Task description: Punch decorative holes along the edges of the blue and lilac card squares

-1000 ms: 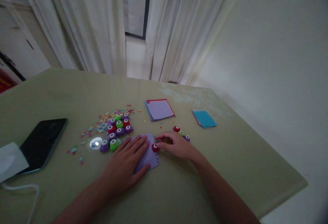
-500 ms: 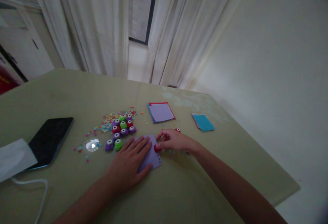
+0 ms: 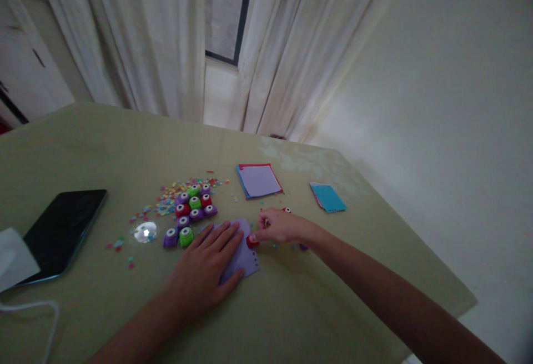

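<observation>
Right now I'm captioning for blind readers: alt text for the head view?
The left hand lies flat on a purple sheet while the right hand touches a small red punch at the sheet's edge; eye-topped punches and confetti lie nearby.

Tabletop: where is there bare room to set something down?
Free: between the tablet and curtain; between the blue paper stack and table's right edge; between left forearm and right forearm. Crowded: left of centre: one-eyed paper punches, confetti, left hand on purple sheet.

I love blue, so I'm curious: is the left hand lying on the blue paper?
No, the left hand lies flat on a purple sheet.
</observation>
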`<state>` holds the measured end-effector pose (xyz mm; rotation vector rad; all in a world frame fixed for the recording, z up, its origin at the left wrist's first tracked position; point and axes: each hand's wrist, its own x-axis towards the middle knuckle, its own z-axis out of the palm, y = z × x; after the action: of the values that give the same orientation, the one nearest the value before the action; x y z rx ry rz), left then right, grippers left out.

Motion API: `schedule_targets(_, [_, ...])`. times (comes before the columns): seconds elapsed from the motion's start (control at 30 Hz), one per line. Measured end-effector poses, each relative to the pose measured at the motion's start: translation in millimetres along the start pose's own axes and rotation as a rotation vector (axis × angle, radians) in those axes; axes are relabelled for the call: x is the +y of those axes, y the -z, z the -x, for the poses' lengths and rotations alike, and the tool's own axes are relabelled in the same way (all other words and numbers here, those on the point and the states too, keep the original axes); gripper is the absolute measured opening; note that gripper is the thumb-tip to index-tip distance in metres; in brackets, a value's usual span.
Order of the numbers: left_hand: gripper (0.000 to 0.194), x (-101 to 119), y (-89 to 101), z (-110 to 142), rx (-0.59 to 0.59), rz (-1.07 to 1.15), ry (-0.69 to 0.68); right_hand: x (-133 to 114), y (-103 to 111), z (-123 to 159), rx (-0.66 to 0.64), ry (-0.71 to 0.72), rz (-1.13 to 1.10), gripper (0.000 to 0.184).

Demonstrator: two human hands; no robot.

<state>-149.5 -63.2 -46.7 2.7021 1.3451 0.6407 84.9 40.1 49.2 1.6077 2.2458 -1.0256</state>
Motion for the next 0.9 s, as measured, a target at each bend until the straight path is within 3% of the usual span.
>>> schedule_targets(0.7, [0.065, -0.6, -3.8, -1.6, 0.015, 0.044, 0.023, -3.9, -8.0, -2.1, -0.025, -0.069, 0.017, 0.047])
schedule_targets(0.9, [0.066, 0.9, 2.4, -4.9, -0.049, 0.030, 0.021, 2.5, -6.9, -3.9, -0.022, -0.067, 0.026, 0.055])
